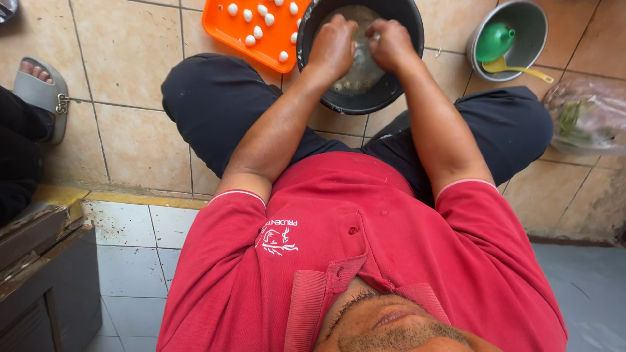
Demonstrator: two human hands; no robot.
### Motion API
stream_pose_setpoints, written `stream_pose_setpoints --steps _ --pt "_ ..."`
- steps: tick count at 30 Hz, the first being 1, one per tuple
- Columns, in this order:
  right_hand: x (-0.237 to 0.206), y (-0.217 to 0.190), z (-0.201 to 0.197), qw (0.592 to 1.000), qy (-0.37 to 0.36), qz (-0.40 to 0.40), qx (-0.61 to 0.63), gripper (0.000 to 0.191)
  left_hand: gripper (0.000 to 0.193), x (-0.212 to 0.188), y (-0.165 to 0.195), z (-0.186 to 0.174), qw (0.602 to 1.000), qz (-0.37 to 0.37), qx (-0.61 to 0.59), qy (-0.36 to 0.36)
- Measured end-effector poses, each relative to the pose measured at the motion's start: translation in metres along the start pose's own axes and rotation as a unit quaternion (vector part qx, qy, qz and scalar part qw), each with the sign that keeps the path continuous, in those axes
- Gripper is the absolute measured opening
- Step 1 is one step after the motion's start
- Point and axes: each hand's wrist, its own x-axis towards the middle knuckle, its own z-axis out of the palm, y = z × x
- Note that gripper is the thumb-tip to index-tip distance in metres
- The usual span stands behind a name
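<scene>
Both my hands are down inside a black bucket [391, 91] that stands on the tiled floor between my knees. It holds cloudy water and several small pale eggs. My left hand [334, 49] is curled with its knuckles up. My right hand [393, 42] is pinched towards it. Their fingertips meet on a small egg [374, 38], most of it hidden by the fingers. An orange tray [228, 29] touching the bucket's left side carries several white peeled eggs [257, 31].
A metal bowl [531, 26] at the far right holds a green funnel [493, 41] and a yellow ladle [515, 69]. A plastic bag of greens [587, 114] lies beside it. Another person's sandalled foot [40, 85] rests at the left. A dark step [45, 261] sits lower left.
</scene>
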Motion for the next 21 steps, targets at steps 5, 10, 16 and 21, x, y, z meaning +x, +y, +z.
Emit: stream_pose_setpoints --steps 5,10,16,21 --pt "0.007 -0.025 0.040 0.987 -0.113 0.038 -0.109 0.025 0.027 0.005 -0.001 -0.006 0.999 -0.038 -0.030 0.008" --pt "0.012 -0.036 0.012 0.983 -0.165 0.063 -0.057 0.027 0.023 0.003 0.010 -0.029 0.998 -0.035 -0.036 0.027" --pt "-0.011 -0.061 -0.113 0.848 -0.105 0.068 0.515 0.022 0.017 0.006 0.029 -0.070 0.954 -0.030 -0.266 0.134" --pt "-0.045 -0.097 -0.155 0.751 0.002 0.049 0.658 0.018 0.024 -0.019 0.076 -0.092 0.869 0.096 -0.483 0.054"
